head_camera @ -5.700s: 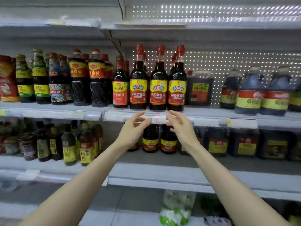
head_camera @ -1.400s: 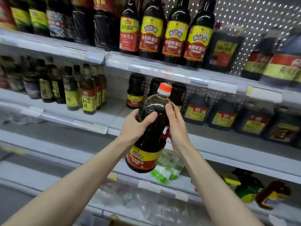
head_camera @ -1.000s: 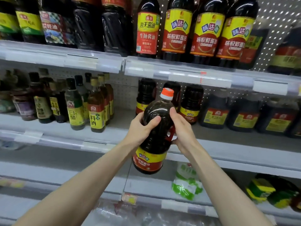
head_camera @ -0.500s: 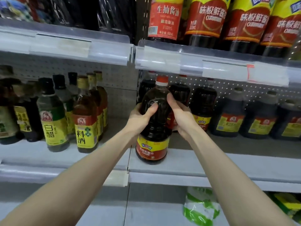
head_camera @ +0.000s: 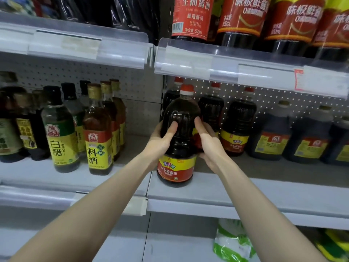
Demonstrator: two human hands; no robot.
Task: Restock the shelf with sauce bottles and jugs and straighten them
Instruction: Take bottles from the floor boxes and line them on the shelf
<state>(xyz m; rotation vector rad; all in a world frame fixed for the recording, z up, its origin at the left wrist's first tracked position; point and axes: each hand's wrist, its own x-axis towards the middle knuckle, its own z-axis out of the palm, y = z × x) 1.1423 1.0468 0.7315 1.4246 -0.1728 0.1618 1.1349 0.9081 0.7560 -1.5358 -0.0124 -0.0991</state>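
1. Head camera, supermarket aisle: a person's two bare hands clamp a dark soy sauce jug [head_camera: 178, 133] with an orange-red cap, held upright at the centre of the frame.
2. The left hand [head_camera: 160, 140] wraps the jug's side at 9 o'clock, thumb laid across the front. The right hand [head_camera: 209, 146] grips the side at 3 o'clock, thumb pointing up and fingers hidden behind the jug.
3. The jug's base sits at the front edge of the middle shelf [head_camera: 236, 197]; whether it bears fully on the board cannot be told.
4. Matching jugs [head_camera: 237, 127] with the same red-and-yellow label stand just behind it, toward 1 and 2 o'clock.
5. At 3 o'clock, further along the same shelf, bluish handled jugs [head_camera: 272, 135] stand in a row.
6. At 9 o'clock from the jug stand a cooking wine bottle [head_camera: 98, 133] and, beyond it, a white vinegar bottle [head_camera: 60, 133], both upright with yellow labels.
7. At 12 o'clock, red-labelled bottles [head_camera: 243, 17] line the upper shelf above a clear price rail [head_camera: 226, 63].
8. At 5 o'clock, on the level below, lies a green-and-white bag [head_camera: 232, 241].
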